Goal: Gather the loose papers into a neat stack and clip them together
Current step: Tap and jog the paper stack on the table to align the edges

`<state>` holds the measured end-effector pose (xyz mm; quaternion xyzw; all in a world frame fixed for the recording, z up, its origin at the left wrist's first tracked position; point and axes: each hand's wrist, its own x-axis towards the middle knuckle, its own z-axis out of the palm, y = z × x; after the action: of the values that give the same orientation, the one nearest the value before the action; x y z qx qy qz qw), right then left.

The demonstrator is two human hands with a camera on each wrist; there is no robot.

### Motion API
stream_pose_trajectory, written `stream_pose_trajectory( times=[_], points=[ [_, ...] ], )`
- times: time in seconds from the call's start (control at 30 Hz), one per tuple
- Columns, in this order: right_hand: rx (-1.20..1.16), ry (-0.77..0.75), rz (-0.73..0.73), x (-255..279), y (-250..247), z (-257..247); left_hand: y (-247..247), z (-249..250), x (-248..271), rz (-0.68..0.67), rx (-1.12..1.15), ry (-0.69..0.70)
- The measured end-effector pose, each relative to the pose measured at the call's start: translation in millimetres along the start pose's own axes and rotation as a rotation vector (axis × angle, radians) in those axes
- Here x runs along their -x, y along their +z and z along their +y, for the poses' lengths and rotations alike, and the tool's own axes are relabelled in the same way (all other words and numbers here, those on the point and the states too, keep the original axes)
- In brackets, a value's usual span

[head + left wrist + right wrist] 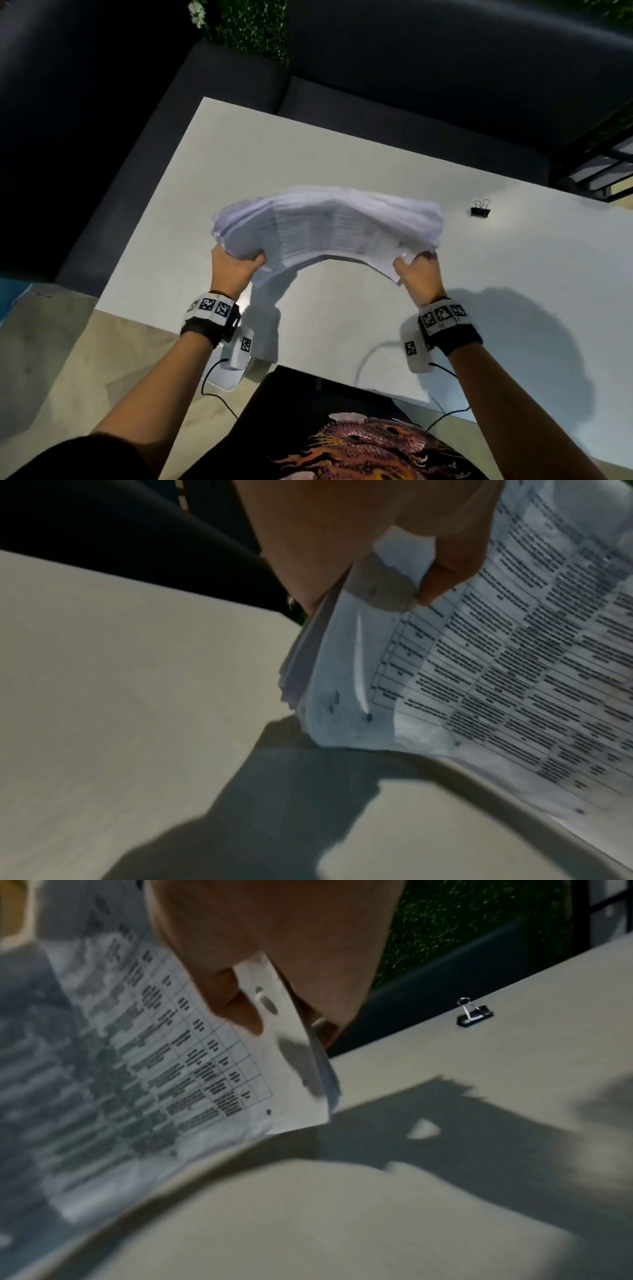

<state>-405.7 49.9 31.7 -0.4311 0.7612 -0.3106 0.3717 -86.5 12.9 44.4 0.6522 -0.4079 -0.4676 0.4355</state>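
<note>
A stack of printed papers (329,226) hangs lifted above the white table (342,325), bowed upward in the middle. My left hand (236,265) grips its left end, thumb on the top sheet. My right hand (416,269) pinches the right end. In the left wrist view the thumb presses on the printed table of the papers (479,669). The right wrist view shows my thumb on the margin of the papers (192,1042). A black binder clip (480,209) sits on the table to the right, apart from both hands, and the binder clip (474,1014) shows up beyond the paper edge.
A dark sofa (376,85) runs along the table's far and left sides. Green foliage (250,24) lies behind it. A black rail (603,164) stands at the far right. White wrist devices with cables hang near the table's front edge (342,371).
</note>
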Motion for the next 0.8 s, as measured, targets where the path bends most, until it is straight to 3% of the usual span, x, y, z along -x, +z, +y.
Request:
stream_pose_trajectory(
  times=[0.07, 0.13, 0.27, 0.33, 0.47, 0.67, 0.8],
  points=[
    [0.011, 0.146, -0.097, 5, 10, 23, 5, -14, 9, -0.059, 0.0, -0.059],
    [-0.061, 0.268, -0.094, 5, 18, 34, 13, -21, 10, -0.062, -0.017, -0.074],
    [-0.125, 0.158, -0.029, -21, 9, 28, 12, -15, -7, -0.116, -0.057, -0.107],
    [-0.191, 0.158, -0.085, -30, -4, 23, 4, -16, -16, -0.201, -0.034, -0.154],
    [-0.408, 0.287, -0.172, -30, -23, 26, -4, -33, -15, -0.253, 0.053, -0.376],
    [-0.835, 0.738, -0.238, -5, -10, 35, 6, -62, 4, -0.284, 0.186, -0.626],
    [-0.874, 0.762, -0.34, 21, 28, 22, 20, -98, 9, -0.278, 0.173, -0.781]
  ],
)
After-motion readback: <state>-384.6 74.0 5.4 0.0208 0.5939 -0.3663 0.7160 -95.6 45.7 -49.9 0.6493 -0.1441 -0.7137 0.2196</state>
